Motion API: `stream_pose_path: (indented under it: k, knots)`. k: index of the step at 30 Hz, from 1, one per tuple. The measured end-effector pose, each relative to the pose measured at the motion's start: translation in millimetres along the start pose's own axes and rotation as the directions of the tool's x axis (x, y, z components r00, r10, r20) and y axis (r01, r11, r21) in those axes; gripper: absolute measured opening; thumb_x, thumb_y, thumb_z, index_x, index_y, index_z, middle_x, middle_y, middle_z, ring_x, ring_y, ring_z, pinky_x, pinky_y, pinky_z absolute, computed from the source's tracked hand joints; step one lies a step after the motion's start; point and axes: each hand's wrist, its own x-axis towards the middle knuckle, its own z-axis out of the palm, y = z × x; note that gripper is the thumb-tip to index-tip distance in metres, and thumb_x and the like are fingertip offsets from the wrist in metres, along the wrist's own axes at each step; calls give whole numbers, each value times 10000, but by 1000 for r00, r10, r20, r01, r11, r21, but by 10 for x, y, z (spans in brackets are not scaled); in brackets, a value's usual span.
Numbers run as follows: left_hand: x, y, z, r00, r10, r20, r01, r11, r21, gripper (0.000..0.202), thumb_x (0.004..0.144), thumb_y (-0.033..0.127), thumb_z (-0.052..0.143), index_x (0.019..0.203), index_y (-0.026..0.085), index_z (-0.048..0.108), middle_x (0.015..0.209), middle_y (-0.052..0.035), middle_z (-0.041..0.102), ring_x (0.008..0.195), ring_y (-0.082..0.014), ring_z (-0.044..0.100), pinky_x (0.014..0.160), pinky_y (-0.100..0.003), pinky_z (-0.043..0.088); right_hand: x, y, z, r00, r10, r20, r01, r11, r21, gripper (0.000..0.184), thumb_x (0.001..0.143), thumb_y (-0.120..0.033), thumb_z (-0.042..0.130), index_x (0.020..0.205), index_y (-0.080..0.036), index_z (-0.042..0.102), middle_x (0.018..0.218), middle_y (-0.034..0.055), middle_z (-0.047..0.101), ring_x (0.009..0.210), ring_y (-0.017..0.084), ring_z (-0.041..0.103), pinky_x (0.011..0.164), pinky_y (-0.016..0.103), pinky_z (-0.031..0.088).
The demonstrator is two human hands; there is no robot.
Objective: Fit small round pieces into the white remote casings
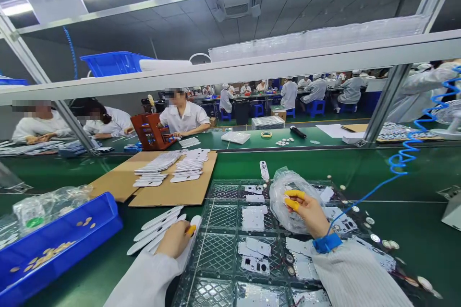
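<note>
My left hand, with a yellow finger cot, is curled on a long white plastic cover at the left edge of the clear tray. Several similar white covers lie fanned out beside it. My right hand, wearing two yellow finger cots and a blue wrist strap, is pinched over a crumpled clear plastic bag. A small whitish bit shows at its fingertips, too small to name. Beneath the bag, the compartmented clear tray holds white plates with cutouts and wired round parts.
At left stands a blue bin with small tan discs. Rows of white covers lie on cardboard. One white piece lies behind the tray. A coiled blue cord runs to my right wrist. Co-workers sit across the bench.
</note>
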Motion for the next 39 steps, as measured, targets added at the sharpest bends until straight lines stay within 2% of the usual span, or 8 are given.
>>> stream_pose_path:
  k: [10, 15, 17, 20, 24, 30, 34, 39]
  knots:
    - [-129, -76, 142, 996, -91, -6, 90, 994, -61, 131, 714, 236, 486, 693, 157, 588, 824, -93, 597, 809, -270, 565, 671, -316, 364, -2, -65, -48, 1000, -12, -6, 13, 995, 98, 455, 544, -455, 776, 911, -219, 649, 865, 54, 625, 685, 200, 577, 653, 370, 505]
    - [-109, -85, -103, 991, -130, -5, 125, 963, -239, 199, 755, 326, 463, 718, 158, 563, 722, -57, 621, 743, -246, 582, 637, -311, 384, 7, -89, -31, 1000, -20, -22, 24, 988, 156, 433, 525, -455, 791, 863, -213, 668, 787, 40, 635, 650, 189, 569, 639, 365, 495]
    - [-150, 129, -231, 995, -97, 13, 89, 846, -525, 206, 728, 359, 520, 784, 164, 551, 728, -30, 628, 735, -211, 589, 639, -287, 409, -6, -100, 10, 999, -27, -26, 31, 984, 178, 414, 520, -454, 792, 838, -217, 676, 759, 32, 633, 642, 182, 567, 625, 351, 489]
    - [-217, 692, -278, 995, 71, 66, 23, 488, -873, 283, 678, 396, 607, 834, 180, 510, 728, -10, 632, 695, -168, 601, 653, -272, 453, -44, -122, 91, 999, -28, -24, 32, 984, 173, 423, 500, -450, 799, 828, -213, 679, 742, 24, 625, 636, 177, 569, 598, 333, 488]
    - [-140, 1502, 6, 931, 316, 181, 128, 182, -975, 318, 745, 463, 546, 901, 212, 429, 816, -37, 645, 555, -132, 592, 461, -235, 438, -96, -146, 180, 1000, -25, -2, 25, 996, 88, 413, 510, -488, 780, 773, -186, 680, 669, 30, 611, 594, 183, 565, 571, 340, 494]
    - [2, 2052, 500, 935, 350, 61, 16, 130, -991, 220, 829, 426, 403, 933, 232, 385, 618, 37, 577, 363, -69, 440, 328, -148, 270, -134, -111, 270, 983, -182, 34, 183, 982, -37, 277, 618, -423, 737, 737, -180, 674, 694, 29, 582, 609, 161, 499, 529, 285, 418]
    - [-98, 2065, 569, 919, 394, -3, -56, 123, -991, 179, 869, 368, 343, 956, 225, 409, 648, 36, 556, 383, -55, 435, 333, -136, 259, -198, -107, 334, 939, -337, 60, 340, 896, -287, 131, 692, -320, 688, 727, -195, 667, 684, 7, 499, 633, 150, 427, 551, 271, 350]
    - [-158, 2006, 534, 899, 438, -3, -90, 178, -980, 164, 882, 325, 355, 994, 226, 422, 720, 26, 560, 412, -43, 428, 349, -137, 273, -271, -96, 370, 935, -342, 93, 352, 865, -357, 103, 725, -292, 661, 763, -205, 623, 729, 5, 478, 629, 146, 406, 544, 263, 342]
